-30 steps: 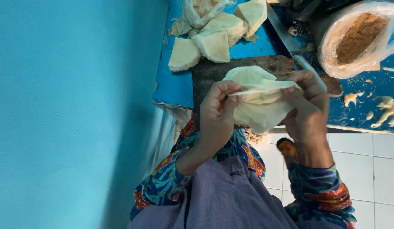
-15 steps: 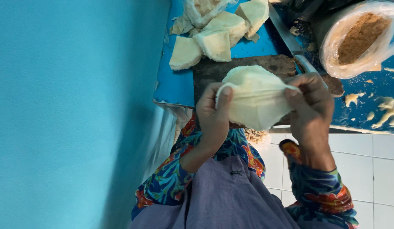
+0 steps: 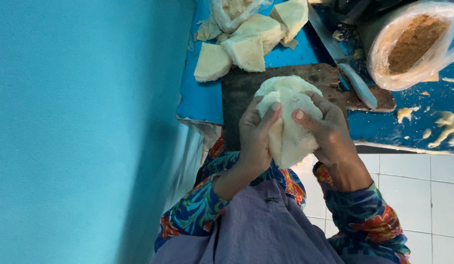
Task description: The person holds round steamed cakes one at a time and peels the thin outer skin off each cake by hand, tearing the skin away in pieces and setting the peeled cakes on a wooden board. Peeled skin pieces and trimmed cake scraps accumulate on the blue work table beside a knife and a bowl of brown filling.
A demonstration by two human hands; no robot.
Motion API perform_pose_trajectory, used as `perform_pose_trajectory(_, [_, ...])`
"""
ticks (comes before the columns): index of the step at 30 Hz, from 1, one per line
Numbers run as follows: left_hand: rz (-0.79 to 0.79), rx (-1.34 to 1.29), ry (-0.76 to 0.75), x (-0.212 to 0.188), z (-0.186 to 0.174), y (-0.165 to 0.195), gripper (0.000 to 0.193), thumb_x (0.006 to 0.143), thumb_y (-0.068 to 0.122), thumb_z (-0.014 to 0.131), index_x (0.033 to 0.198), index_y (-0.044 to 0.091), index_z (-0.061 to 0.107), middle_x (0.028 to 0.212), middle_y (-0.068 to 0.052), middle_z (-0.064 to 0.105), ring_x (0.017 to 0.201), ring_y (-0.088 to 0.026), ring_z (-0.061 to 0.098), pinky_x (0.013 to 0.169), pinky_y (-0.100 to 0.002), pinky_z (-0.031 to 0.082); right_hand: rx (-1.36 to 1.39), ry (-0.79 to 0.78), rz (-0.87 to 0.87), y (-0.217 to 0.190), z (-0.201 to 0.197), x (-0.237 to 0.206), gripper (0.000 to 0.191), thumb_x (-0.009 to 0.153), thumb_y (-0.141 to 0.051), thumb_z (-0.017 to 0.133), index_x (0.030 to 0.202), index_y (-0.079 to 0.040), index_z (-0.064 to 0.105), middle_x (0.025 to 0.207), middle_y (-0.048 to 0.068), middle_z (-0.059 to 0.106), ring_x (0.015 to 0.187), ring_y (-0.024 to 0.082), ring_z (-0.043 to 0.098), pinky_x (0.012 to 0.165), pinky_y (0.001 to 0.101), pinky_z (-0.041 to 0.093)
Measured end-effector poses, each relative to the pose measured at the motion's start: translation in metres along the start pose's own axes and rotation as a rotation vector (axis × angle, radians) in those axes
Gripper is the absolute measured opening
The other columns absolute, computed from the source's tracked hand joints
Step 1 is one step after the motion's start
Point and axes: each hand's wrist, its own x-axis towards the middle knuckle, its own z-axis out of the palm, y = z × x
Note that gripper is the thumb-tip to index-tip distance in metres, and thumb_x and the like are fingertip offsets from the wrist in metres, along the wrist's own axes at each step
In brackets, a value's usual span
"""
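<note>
Both hands are closed around a pale, soft sheet of dough (image 3: 288,127), holding it up in front of the body just above the near edge of a dark cutting board (image 3: 246,85). The left hand (image 3: 256,139) grips the sheet's left side with the thumb laid across its face; the right hand (image 3: 327,132) mirrors this on the other side, thumb pressed in from the right. Held this way, with a thumb on each side, the sheet folds in on itself into a loose pocket instead of hanging flat.

The board lies on a blue bench (image 3: 202,98), which keeps a work surface directly under the dough. A knife (image 3: 351,80) with a pale blue handle rests on the board's far right, within easy reach of the right hand. Beyond the board, a pile of pale cut wedges (image 3: 246,46) sits beside a crumpled clear bag (image 3: 232,12). To the right, a bag of brown crumbly stuff (image 3: 415,44) stands open at the top, so its contents can be reached. Yellowish scraps (image 3: 444,127) dot the bench near it.
</note>
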Motion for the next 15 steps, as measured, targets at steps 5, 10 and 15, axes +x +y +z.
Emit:
perform_pose_trajectory(5, [0.146, -0.078, 0.031, -0.003, -0.003, 0.008, 0.02, 0.109, 0.018, 0.068, 0.12, 0.002, 0.062, 0.112, -0.006, 0.069, 0.099, -0.011, 0.067, 0.087, -0.028, 0.056, 0.038, 0.176, 0.041, -0.002, -0.009, 0.002, 0.043, 0.087, -0.023, 0.078, 0.12, 0.002, 0.068, 0.103, 0.009, 0.072, 0.086, 0.018, 0.07, 0.076, 0.0319, 0.056])
perform_pose_trajectory(10, [0.209, -0.107, 0.07, -0.004, -0.014, 0.024, 0.02, 0.111, 0.024, 0.066, 0.115, 0.005, 0.062, 0.11, -0.007, 0.069, 0.098, -0.016, 0.069, 0.082, -0.033, 0.058, 0.174, 0.17, -0.155, -0.004, -0.035, -0.003, 0.04, 0.089, -0.025, 0.083, 0.112, 0.003, 0.067, 0.103, 0.01, 0.072, 0.088, 0.019, 0.071, 0.083, 0.0309, 0.06])
perform_pose_trajectory(15, [0.062, -0.259, 0.283, -0.001, -0.036, 0.053, 0.022, 0.098, 0.029, 0.062, 0.112, 0.013, 0.062, 0.104, -0.006, 0.069, 0.093, -0.02, 0.073, 0.08, -0.037, 0.063, 0.419, 0.093, -0.253, -0.003, -0.062, -0.001, 0.033, 0.089, -0.022, 0.083, 0.104, 0.003, 0.067, 0.092, 0.011, 0.068, 0.076, 0.02, 0.07, 0.07, 0.0313, 0.058])
